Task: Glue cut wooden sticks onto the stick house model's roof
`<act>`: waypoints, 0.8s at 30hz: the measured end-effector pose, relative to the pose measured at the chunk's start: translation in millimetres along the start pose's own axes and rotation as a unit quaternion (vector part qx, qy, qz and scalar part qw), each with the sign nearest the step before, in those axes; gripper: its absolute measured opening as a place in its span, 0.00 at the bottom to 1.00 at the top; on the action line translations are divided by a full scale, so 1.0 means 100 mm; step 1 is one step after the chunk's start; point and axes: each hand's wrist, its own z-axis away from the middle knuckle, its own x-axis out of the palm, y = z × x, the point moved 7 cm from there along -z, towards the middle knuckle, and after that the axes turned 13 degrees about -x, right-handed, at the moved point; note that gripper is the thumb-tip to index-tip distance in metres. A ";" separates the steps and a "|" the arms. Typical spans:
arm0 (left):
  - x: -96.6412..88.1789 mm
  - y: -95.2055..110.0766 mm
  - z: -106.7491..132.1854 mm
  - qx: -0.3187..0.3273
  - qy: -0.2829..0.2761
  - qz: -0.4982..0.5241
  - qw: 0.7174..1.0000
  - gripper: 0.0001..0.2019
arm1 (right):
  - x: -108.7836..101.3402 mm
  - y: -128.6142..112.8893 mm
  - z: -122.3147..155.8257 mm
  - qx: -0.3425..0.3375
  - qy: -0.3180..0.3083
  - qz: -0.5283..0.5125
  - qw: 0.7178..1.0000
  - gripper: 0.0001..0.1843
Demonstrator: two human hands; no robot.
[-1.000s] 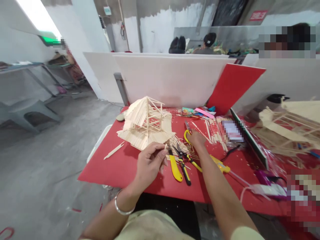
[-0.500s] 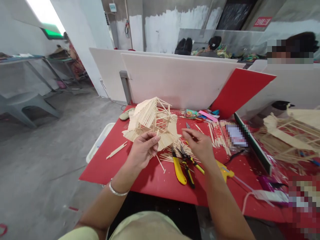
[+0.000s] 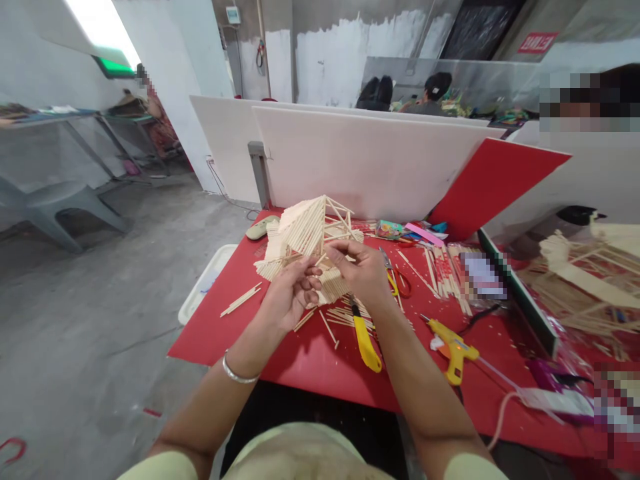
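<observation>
A small house model of pale wooden sticks (image 3: 305,233) stands on the red table (image 3: 240,333). My left hand (image 3: 295,293) is closed in a pinch at the model's front edge, its fingertips on a thin stick. My right hand (image 3: 357,267) is also closed, its fingers curled on the model's right side, touching the sticks. Both hands meet just in front of the model. Loose sticks (image 3: 345,313) lie under and between my wrists.
A yellow utility knife (image 3: 365,340), scissors (image 3: 395,277), a yellow glue gun (image 3: 453,340) and a stick bundle (image 3: 440,273) lie to the right. White boards (image 3: 370,160) and a red board (image 3: 490,180) stand behind. Another stick model (image 3: 585,273) sits far right. People sit beyond the boards.
My right hand left the tools and came leftward to the model's right side. My left hand rose to the model's front edge. The view shifted slightly.
</observation>
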 end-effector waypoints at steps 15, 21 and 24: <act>0.02 0.10 -0.18 -0.031 0.005 0.014 0.999 0.09 | 0.07 -0.02 -0.12 -0.078 0.041 0.114 0.990 0.09; 0.01 0.11 -0.20 -0.012 -0.001 -0.007 1.000 0.11 | 0.11 -0.05 -0.09 -0.092 0.047 0.155 0.982 0.10; 0.00 0.12 -0.21 0.001 -0.004 -0.021 1.000 0.12 | 0.13 -0.06 -0.08 -0.093 0.044 0.172 0.980 0.10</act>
